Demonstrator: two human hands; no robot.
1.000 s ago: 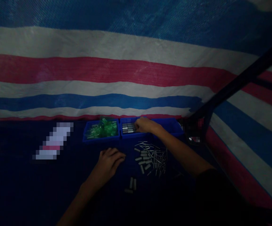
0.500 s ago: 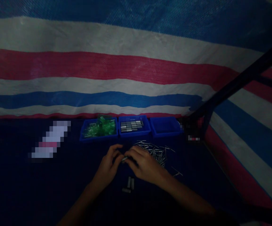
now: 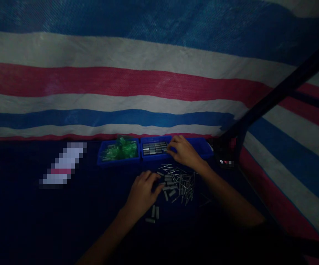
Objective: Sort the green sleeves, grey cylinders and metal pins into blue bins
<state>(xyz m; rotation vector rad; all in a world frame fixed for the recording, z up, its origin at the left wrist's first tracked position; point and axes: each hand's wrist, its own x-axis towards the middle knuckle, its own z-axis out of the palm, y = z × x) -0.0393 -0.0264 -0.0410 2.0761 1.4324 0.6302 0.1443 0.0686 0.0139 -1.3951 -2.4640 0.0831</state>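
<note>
My right hand [image 3: 184, 151] reaches over the right end of the middle blue bin [image 3: 159, 158]. Its fingers are pinched at the end of the rows of small metal cylinders [image 3: 153, 148] inside; whatever is between the fingertips is hidden. On the dark table, my left hand [image 3: 144, 189] has its thumb and fingers apart, beside a cluster of loose grey cylinders [image 3: 170, 183]. One short cylinder [image 3: 160, 173] lies at its fingertips. Thin metal pins [image 3: 186, 184] are heaped just right of the cluster. Nearer to me lie a few more cylinders [image 3: 157, 212].
To the left, a blue bin [image 3: 117, 161] contains green plastic wrapping [image 3: 123, 149]. A third blue bin [image 3: 205, 146] stands at the right, partly behind my right hand. A blurred pale sheet [image 3: 65, 163] lies at left. Striped sheeting [image 3: 120, 81] and a dark frame bar [image 3: 272, 94] enclose the table.
My hands have separated from around a small metal piece. The right went forward to the middle bin; the left moved right to the loose cylinders, which now show. The view shifted slightly.
</note>
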